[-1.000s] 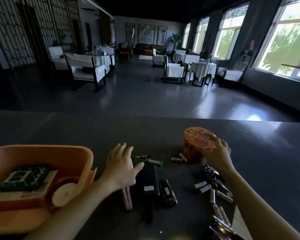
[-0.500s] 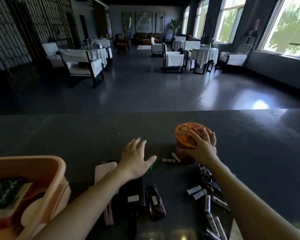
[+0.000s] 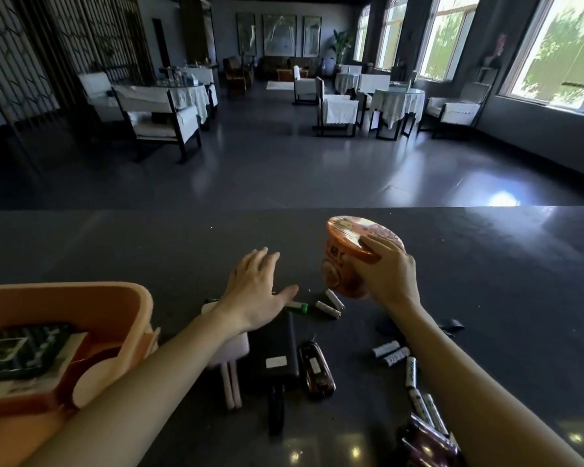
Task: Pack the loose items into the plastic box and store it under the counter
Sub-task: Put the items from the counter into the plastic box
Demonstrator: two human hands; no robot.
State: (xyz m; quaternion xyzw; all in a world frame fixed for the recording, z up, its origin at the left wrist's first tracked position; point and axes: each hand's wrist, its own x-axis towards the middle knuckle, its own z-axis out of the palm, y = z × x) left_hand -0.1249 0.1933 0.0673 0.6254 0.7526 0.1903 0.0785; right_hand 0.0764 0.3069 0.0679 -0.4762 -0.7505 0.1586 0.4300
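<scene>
An orange plastic box (image 3: 139, 305) stands at the near left of the dark counter (image 3: 486, 281), with a dark packet (image 3: 21, 352) and a tape roll (image 3: 91, 382) inside. My right hand (image 3: 388, 274) grips an orange instant-noodle cup (image 3: 344, 257), tilted and lifted just off the counter. My left hand (image 3: 257, 291) hovers with fingers spread over a pink case (image 3: 226, 352) and a black power bank (image 3: 277, 352). Several batteries (image 3: 327, 306) lie loose around the cup and beside my right forearm.
A brown lighter (image 3: 316, 369) lies beside the power bank, a black pen (image 3: 275, 411) below it. A green-tipped battery (image 3: 297, 306) sits by my left thumb. Dark keys (image 3: 450, 325) and a purple wrapper (image 3: 429, 443) lie at the near right. Beyond the counter's far edge is a dining room.
My right hand has closed round the noodle cup, then tipped and raised it from the counter. My left hand stayed spread over the pink case and power bank. The camera shifted.
</scene>
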